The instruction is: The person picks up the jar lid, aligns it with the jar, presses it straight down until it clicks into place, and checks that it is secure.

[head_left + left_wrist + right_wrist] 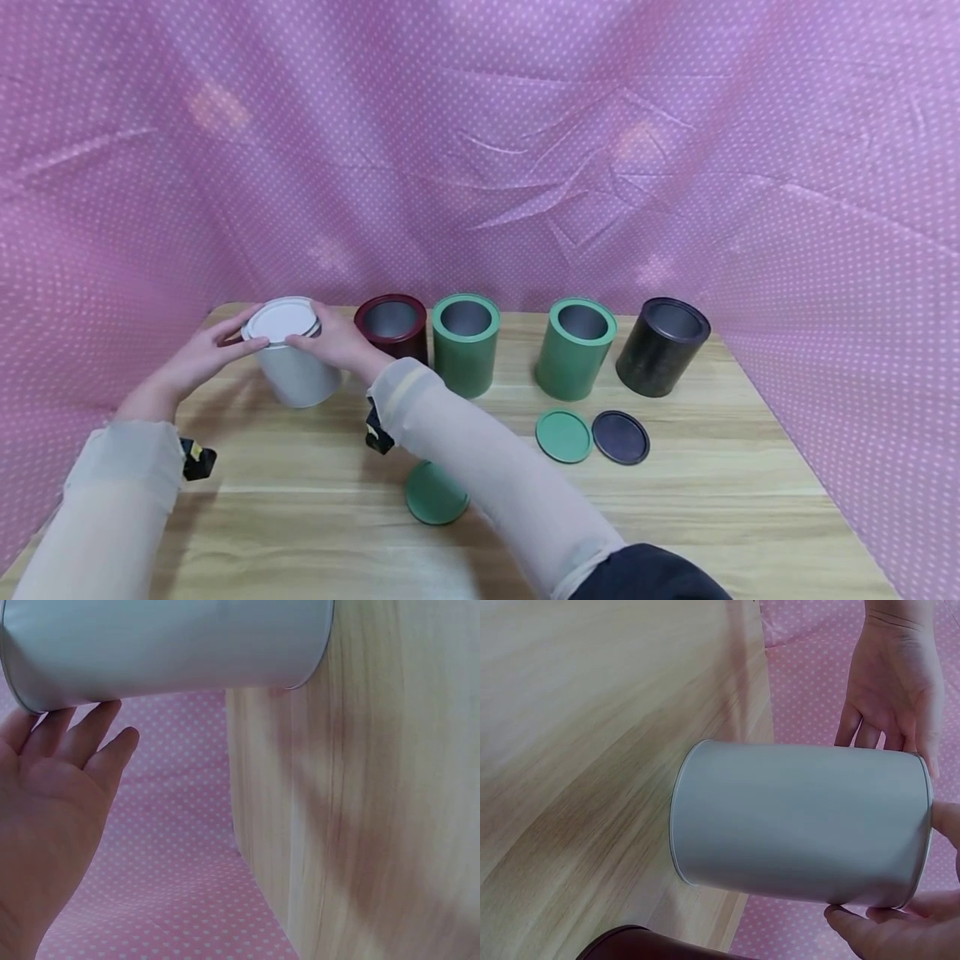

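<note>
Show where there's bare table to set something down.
Free: front right of the table, between right sleeve, black lid and right edge; front left, between left sleeve and front green lid; a gap between left green can and right green can. Crowded: back left, around the white can and red can.

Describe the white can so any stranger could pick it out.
On the table, five cans stand in a row near the far edge. The white can is at the left end, beside the red can, between the left hand and right hand. It alone is white and has a lid at its top.
</note>
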`<state>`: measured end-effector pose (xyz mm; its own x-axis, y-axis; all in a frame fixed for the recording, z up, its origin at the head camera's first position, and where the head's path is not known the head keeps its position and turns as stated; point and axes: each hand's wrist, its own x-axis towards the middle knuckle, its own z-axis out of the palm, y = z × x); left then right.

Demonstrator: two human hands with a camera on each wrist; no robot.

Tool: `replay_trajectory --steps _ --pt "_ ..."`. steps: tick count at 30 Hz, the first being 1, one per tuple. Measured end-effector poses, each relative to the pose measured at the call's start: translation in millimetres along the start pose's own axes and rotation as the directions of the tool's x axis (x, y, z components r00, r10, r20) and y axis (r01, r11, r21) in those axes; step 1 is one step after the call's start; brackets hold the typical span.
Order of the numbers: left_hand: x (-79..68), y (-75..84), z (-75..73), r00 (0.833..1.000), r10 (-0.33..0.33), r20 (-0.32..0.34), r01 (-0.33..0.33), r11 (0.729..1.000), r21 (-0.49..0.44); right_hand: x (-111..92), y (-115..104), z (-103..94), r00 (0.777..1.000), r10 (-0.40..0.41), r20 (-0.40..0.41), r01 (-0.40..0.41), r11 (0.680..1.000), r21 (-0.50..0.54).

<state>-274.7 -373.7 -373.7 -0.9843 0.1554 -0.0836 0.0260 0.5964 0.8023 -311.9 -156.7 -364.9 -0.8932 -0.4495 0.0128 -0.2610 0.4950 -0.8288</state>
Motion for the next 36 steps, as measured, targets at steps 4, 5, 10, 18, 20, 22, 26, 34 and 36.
replay_trajectory --steps 4,5,10,18,20,22,26,34,36 --pt "1.3 -2.1 1.0 1.0 -0.001 -0.017 0.001 1.0 0.016 0.3 -0.7 0.1 1.0 0.004 0.0 -0.004 1.0 -0.021" --pt "1.5 -2.3 0.8 1.0 -0.002 -0.019 0.003 1.0 0.025 0.0 -0.8 -0.1 1.0 0.009 0.002 -0.009 1.0 -0.022" --pt "2.0 -0.9 -1.4 1.0 0.018 -0.017 -0.017 0.996 0.086 -2.5 -0.5 -0.3 1.0 0.031 0.003 -0.031 0.999 -0.01" --pt "1.3 1.5 -2.2 1.0 0.01 -0.014 -0.008 0.994 0.11 -2.6 2.7 2.9 0.999 0.04 -0.016 -0.04 0.999 -0.009" --pt "1.4 1.1 -2.3 1.0 0.01 -0.014 -0.008 0.994 0.105 -2.8 2.7 3.8 0.999 0.05 -0.017 -0.05 0.999 0.0" --pt "1.0 1.4 -2.6 1.0 0.011 -0.016 -0.009 0.994 0.111 -3.9 2.1 3.7 0.998 0.056 -0.016 -0.056 0.998 0.006" --pt "-0.9 3.5 -3.7 1.0 0.006 -0.017 -0.004 0.989 0.148 -6.8 0.4 3.1 0.998 0.058 -0.016 -0.058 0.998 -0.007" --pt "-9.2 9.7 -2.9 1.0 -0.006 -0.002 0.006 0.983 0.184 -13.8 -1.0 3.7 0.998 0.063 -0.016 -0.063 0.998 -0.003" --pt "-11.2 11.2 -2.4 1.0 -0.006 -0.002 0.007 0.983 0.184 -15.6 -1.2 4.1 0.998 0.066 -0.02 -0.065 0.998 0.012"
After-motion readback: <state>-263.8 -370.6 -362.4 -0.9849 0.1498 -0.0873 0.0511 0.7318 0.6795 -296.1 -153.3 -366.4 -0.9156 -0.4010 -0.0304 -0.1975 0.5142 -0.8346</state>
